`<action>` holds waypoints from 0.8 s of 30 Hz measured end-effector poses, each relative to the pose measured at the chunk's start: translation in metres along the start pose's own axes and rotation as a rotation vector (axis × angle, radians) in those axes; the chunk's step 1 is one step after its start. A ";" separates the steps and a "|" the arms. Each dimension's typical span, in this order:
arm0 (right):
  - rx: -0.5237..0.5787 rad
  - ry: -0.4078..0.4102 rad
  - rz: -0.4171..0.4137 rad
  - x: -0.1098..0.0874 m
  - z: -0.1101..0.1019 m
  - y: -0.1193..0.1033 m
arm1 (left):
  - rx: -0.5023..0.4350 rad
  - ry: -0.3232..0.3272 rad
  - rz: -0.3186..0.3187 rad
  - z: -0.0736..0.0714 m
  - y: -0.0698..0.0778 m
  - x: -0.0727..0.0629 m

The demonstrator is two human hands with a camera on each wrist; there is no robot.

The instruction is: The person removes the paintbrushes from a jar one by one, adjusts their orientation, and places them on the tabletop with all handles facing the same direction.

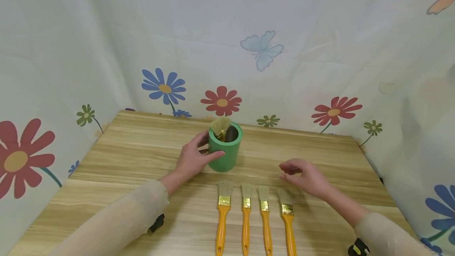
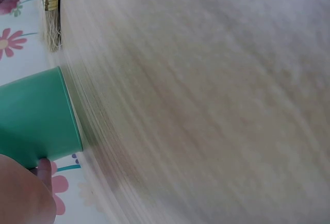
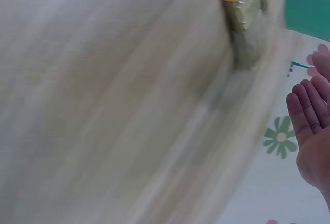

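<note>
A green cylindrical cup point(image 1: 224, 157) stands on the wooden table, with a paintbrush point(image 1: 220, 125) inside it, bristles up and leaning on the rim. My left hand point(image 1: 192, 160) grips the cup from the left, thumb across its front and fingers behind. In the left wrist view, the hand point(image 2: 23, 193) shows at the lower left against the cup wall. Nothing is in my right hand point(image 1: 308, 177), which hovers right of the cup with loosely bent fingers. Several orange-handled paintbrushes point(image 1: 221, 222) lie side by side below the cup, bristles pointing away from me; the rightmost paintbrush point(image 1: 287, 212) is nearest my right hand.
The wood-grained table point(image 1: 142, 145) ends at the back against a white curtain point(image 1: 199, 23) printed with flowers and butterflies. That same curtain closes in both the left and right sides.
</note>
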State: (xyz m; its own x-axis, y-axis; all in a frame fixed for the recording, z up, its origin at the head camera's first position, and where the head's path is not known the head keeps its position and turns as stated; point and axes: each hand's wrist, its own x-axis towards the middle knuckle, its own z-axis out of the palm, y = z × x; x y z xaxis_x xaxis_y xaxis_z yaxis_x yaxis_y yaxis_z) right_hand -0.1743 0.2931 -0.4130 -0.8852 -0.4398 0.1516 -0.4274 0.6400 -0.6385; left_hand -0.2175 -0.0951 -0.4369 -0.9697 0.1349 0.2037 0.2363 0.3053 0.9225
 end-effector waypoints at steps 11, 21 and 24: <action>0.054 0.047 0.018 0.037 -0.016 -0.025 | 0.002 -0.002 0.005 0.001 -0.004 0.001; 0.116 0.046 -0.004 0.074 -0.019 -0.052 | -0.003 -0.006 0.004 0.001 -0.006 0.001; 0.143 0.037 -0.019 0.084 -0.017 -0.062 | -0.009 -0.007 0.006 0.000 -0.006 0.001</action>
State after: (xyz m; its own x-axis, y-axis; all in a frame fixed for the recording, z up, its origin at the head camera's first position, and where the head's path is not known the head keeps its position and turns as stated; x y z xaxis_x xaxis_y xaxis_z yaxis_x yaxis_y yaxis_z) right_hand -0.2252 0.2274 -0.3476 -0.8847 -0.4256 0.1904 -0.4155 0.5344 -0.7360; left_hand -0.2197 -0.0969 -0.4421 -0.9679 0.1429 0.2068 0.2412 0.2961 0.9242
